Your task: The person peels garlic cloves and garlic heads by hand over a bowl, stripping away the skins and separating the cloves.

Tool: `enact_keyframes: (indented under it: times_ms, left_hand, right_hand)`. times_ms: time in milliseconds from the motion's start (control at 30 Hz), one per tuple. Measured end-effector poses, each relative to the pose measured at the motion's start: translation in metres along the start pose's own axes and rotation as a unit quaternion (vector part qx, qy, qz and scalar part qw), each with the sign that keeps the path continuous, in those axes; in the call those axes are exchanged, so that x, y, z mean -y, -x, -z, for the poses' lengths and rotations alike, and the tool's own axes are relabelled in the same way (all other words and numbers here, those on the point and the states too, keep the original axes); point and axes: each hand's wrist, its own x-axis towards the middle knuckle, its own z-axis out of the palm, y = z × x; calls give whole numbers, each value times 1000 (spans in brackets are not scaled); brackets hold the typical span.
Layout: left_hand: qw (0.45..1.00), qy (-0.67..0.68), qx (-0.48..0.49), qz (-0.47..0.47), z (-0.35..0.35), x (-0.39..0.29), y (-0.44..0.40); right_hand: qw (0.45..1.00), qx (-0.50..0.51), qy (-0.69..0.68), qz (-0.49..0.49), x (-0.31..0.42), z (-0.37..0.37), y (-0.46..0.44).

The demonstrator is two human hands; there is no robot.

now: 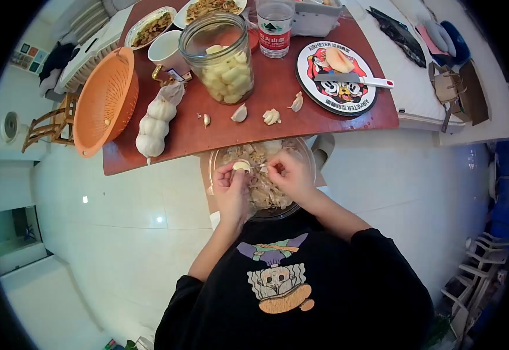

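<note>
Over a clear bowl (308,165) of garlic skins (266,189), my left hand (232,185) grips a pale garlic clove (241,165). Just to its right, my right hand (289,175) pinches a thin strip of skin (260,168) near the clove. Along the table's near edge lie several loose garlic pieces, among them an unpeeled clove (239,114) and a small cluster (271,116). A glass jar (224,76) behind them holds many peeled cloves. Whole garlic bulbs (158,121) in a net lie at the left.
An orange colander (107,102) tilts at the table's left edge. A white cup (168,52), a water bottle (275,29) and two food plates stand farther back. At the right, a knife (377,82) and a piece of fruit (339,60) rest on a patterned plate (308,87).
</note>
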Motion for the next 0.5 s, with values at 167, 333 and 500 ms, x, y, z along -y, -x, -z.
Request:
enact_keyframes:
  times_ms: [167, 333, 500]
  left_hand:
    - [989, -110, 99, 1, 1, -9, 0]
    - [951, -252, 159, -80, 11, 4, -5]
    - [879, -414, 146, -185, 1, -6, 0]
  right_hand:
    - [968, 8, 168, 189, -16, 6, -7]
    - [997, 39, 42, 55, 12, 15, -13]
    - [996, 92, 15, 2, 9, 18, -14]
